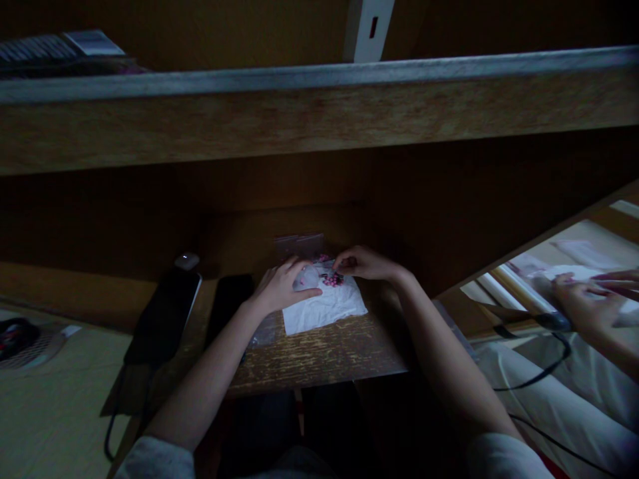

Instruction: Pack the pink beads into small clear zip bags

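Note:
On the worn wooden desk (319,359) lies a crumpled white tissue or cloth (324,313). My left hand (282,286) is curved around a small translucent round container (307,278), thumb at the near side and fingers at the far side. A speck of pink shows in it. To its right, a cluster of small pink beads (332,279) rests on the white sheet. My right hand (367,263) is at the beads' right edge, thumb and fingertips pinched together. Whatever lies between those fingertips is too small and dark to make out.
Clear plastic bags (299,244) lie behind the sheet. Left of my arm are a dark phone-like slab (232,296), a black device with a cable (164,319) and a small white case (187,260). A shelf edge (319,126) crosses above. At right, another person's hand (589,303) works.

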Motion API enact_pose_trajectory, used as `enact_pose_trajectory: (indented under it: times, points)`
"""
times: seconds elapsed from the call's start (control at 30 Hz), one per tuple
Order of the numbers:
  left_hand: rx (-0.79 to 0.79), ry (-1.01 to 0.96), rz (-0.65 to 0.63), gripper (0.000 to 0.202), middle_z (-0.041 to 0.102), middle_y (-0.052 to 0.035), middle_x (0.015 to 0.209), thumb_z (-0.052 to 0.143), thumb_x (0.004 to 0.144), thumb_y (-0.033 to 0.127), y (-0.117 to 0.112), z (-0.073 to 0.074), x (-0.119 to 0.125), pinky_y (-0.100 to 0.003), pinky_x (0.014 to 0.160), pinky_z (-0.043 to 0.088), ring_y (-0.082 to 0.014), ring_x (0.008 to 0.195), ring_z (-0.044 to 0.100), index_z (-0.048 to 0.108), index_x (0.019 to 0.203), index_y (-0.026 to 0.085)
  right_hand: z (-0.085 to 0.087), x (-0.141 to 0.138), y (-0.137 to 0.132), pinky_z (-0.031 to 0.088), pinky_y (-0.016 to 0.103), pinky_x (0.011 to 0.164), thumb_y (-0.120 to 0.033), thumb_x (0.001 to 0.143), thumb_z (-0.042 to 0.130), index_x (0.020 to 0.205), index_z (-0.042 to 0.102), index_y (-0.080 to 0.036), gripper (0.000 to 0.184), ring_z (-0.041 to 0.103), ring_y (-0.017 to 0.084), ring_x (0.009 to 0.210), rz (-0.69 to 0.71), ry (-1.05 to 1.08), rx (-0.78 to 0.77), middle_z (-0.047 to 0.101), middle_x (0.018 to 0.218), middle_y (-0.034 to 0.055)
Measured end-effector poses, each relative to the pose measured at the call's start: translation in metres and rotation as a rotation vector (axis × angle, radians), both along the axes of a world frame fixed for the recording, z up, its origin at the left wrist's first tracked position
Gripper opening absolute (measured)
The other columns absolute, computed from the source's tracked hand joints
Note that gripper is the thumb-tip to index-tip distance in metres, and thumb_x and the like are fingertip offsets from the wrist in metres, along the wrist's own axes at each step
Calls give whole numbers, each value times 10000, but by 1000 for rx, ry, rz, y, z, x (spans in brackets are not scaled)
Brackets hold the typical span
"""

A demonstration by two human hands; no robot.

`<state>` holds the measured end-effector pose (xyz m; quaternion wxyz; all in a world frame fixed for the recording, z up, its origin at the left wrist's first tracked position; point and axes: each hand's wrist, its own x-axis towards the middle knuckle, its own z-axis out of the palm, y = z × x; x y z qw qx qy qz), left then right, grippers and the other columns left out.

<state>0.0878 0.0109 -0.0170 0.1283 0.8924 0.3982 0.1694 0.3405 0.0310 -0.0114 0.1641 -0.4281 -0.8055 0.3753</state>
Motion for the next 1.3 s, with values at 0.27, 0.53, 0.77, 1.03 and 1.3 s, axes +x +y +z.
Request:
enact_pose_trajectory:
  times: [0.27, 0.53, 0.77, 1.03, 1.3]
  points:
    - [-1, -25, -3, 561, 579, -77, 1162, 545, 756, 634, 1, -2, -1, -410, 851, 491, -257, 1019, 591, 518, 1151, 237, -9, -5, 4, 430, 251, 674, -232, 786, 550, 836, 700, -149, 178, 586, 143, 717, 52, -55, -14, 683, 793, 46]
    - [14, -6, -1, 563, 574, -82, 1169, 537, 763, 633, 2, -4, -2, -392, 823, 499, -250, 989, 604, 517, 1154, 229, -8, -7, 3, 417, 239, 634, -222, 772, 557, 792, 676, -135, 149, 551, 123, 665, 55, -40, -39, 653, 745, 38]
    - [7, -10, -6, 556, 586, -77, 1143, 538, 768, 624, 1, -2, -1, -399, 815, 504, -252, 980, 605, 507, 1167, 238, 2, -11, -5, 430, 232, 654, -287, 792, 591, 858, 651, -148, 164, 557, 120, 716, 10, 166, -36, 644, 817, 39]
    - [12, -32, 11, 554, 593, -89, 1104, 570, 747, 613, 2, -4, -1, -397, 794, 512, -257, 947, 610, 541, 1134, 218, 6, -34, -16, 354, 204, 530, -385, 804, 595, 921, 641, -143, 274, 462, 91, 576, 24, 251, -51, 556, 673, -7]
    - [17, -22, -10, 566, 581, -88, 1162, 553, 767, 603, 1, -3, -2, -396, 824, 505, -253, 987, 602, 508, 1185, 225, -4, -23, -6, 385, 220, 595, -260, 793, 581, 903, 671, -151, 179, 540, 113, 646, -6, -20, 93, 654, 792, 35]
